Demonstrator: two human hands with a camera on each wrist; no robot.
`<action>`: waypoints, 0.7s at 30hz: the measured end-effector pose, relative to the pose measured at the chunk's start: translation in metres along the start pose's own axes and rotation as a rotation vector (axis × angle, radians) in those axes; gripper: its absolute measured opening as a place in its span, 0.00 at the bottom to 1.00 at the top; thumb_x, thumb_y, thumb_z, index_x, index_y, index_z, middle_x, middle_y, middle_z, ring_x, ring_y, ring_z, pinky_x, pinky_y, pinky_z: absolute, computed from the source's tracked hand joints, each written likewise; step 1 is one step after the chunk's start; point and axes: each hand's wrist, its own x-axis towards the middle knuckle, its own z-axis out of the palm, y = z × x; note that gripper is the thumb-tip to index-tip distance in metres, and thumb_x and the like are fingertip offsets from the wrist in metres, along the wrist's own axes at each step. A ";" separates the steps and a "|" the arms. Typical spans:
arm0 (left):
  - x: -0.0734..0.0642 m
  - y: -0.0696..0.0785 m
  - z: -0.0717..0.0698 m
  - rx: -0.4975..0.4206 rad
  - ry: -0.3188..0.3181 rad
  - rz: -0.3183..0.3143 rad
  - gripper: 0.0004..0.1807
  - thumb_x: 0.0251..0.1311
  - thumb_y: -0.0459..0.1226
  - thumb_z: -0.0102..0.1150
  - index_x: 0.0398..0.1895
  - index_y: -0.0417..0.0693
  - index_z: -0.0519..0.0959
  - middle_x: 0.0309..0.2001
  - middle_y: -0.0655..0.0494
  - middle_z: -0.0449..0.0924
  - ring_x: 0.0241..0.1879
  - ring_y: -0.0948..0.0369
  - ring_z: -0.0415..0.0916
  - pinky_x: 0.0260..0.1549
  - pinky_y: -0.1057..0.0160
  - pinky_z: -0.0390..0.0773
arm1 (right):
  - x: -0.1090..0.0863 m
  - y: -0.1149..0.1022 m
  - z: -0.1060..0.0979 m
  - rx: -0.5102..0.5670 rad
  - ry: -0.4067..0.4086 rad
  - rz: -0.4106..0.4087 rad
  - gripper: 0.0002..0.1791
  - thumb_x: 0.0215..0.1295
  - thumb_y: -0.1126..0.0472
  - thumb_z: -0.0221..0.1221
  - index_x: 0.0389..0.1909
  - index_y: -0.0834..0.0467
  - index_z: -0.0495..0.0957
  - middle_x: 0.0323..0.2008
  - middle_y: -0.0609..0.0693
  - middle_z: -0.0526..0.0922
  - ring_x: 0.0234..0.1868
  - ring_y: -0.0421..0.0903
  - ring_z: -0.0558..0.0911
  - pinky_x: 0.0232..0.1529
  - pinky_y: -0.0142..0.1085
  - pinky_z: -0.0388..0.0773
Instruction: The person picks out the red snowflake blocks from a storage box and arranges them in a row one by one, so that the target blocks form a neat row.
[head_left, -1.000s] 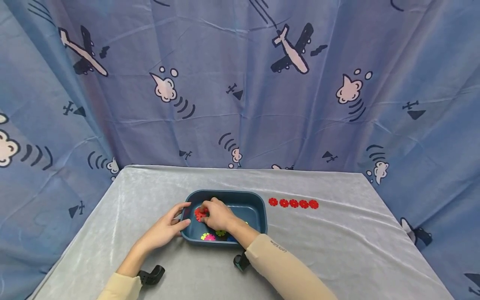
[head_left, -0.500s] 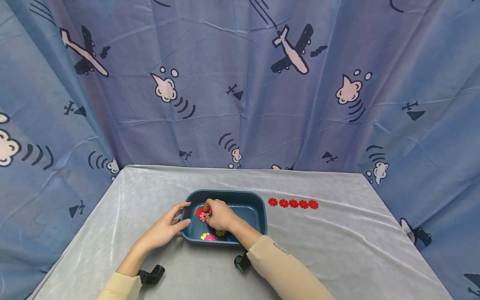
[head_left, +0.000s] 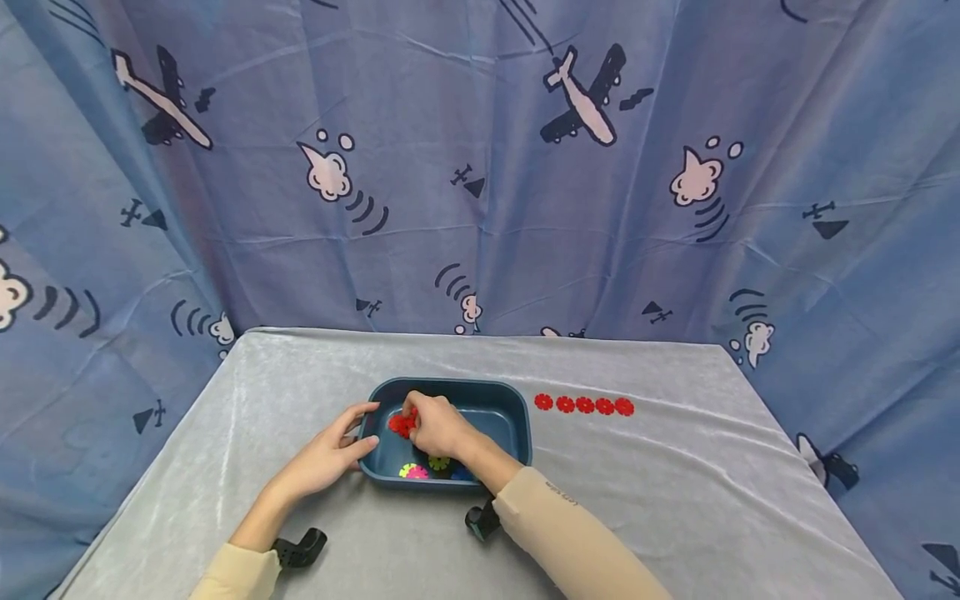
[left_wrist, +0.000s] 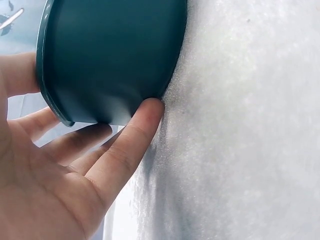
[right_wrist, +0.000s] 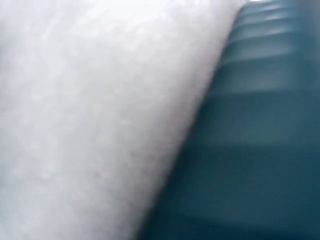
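Observation:
A dark teal plastic bin [head_left: 493, 427] stands on the table. My left hand [head_left: 330, 456] grips its left end; in the left wrist view, the fingers lie against the outside wall [left_wrist: 115, 55] and reach over the rim. Inside the bin, my right hand [head_left: 442, 427] pinches a red notched disc [head_left: 411, 423] between thumb and fingers, which partly cover it. More red discs [head_left: 397, 426] lie right beside the fingertips. Toward the near wall are a yellow disc [head_left: 407, 470], a pink one [head_left: 418, 472], a green one [head_left: 438, 462] and a blue piece [head_left: 462, 474].
Several red notched discs [head_left: 585, 406] form a row on the grey cloth-covered table [head_left: 675, 500], right of the bin. A blue curtain with airplane prints [head_left: 510, 250] hangs behind and at both sides. The right wrist view shows only cloth and the bin's outer wall.
My right fingers work at the red discs in the bin; a disc that was tilted and catching light half a second ago now shows plain red. The left hand keeps its hold.

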 end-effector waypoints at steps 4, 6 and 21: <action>0.001 0.000 -0.001 0.003 0.000 0.000 0.32 0.76 0.41 0.55 0.79 0.51 0.58 0.77 0.31 0.49 0.70 0.36 0.63 0.45 0.56 0.83 | -0.004 -0.004 -0.009 0.017 0.002 -0.008 0.13 0.66 0.70 0.62 0.49 0.57 0.76 0.23 0.46 0.74 0.19 0.41 0.72 0.22 0.30 0.71; 0.001 0.000 -0.001 0.007 0.001 -0.001 0.32 0.76 0.41 0.55 0.79 0.51 0.58 0.78 0.31 0.48 0.70 0.36 0.63 0.45 0.56 0.83 | -0.007 -0.006 -0.013 0.032 0.002 -0.012 0.13 0.66 0.70 0.62 0.49 0.57 0.76 0.22 0.46 0.74 0.18 0.41 0.72 0.21 0.30 0.71; 0.000 0.001 0.000 0.011 0.010 -0.006 0.32 0.75 0.41 0.56 0.78 0.51 0.59 0.78 0.31 0.48 0.70 0.36 0.64 0.45 0.56 0.84 | -0.032 -0.001 -0.050 0.105 0.062 -0.072 0.12 0.66 0.70 0.63 0.49 0.59 0.77 0.26 0.46 0.77 0.21 0.42 0.73 0.26 0.32 0.72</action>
